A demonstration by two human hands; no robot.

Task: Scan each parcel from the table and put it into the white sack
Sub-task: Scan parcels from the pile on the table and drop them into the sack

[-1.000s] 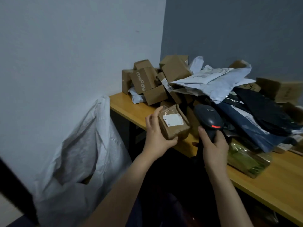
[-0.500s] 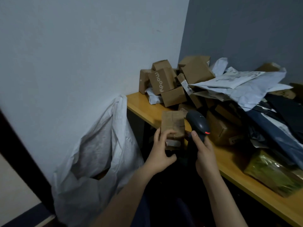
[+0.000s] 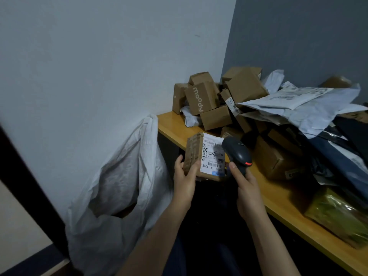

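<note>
Corner of a room: white wall on the left, grey wall upper right. A yellow wood table (image 3: 282,200) runs from mid frame down to the btm right, w/ a big messy pile on it. At the back are brown boxes; one says "moody" (image 3: 201,98). Crinkly white mail bags (image 3: 298,104) lie on top at the right, w/ a dark blue bag (image 3: 348,156) under them. A bigger brown box (image 3: 278,156) sits just right of the scanner. A shiny green packet (image 3: 338,214) is at the right edge.

The white sack (image 3: 119,186) stands at the left end of the table, against the wall, mouth open, something brown inside.

Mid frame, the left hand (image 3: 185,180) holds a small brown parcel (image 3: 194,154) up in front of the table edge, thumb on the front, fingers round the left side. Its white label (image 3: 213,154) w/ barcodes faces the camera. The right hand (image 3: 249,192) is wrapped tight round the handle of a dark scanner (image 3: 238,152). The scanner head is right by the label; can't tell if they touch. A small red light shows on it.
</note>
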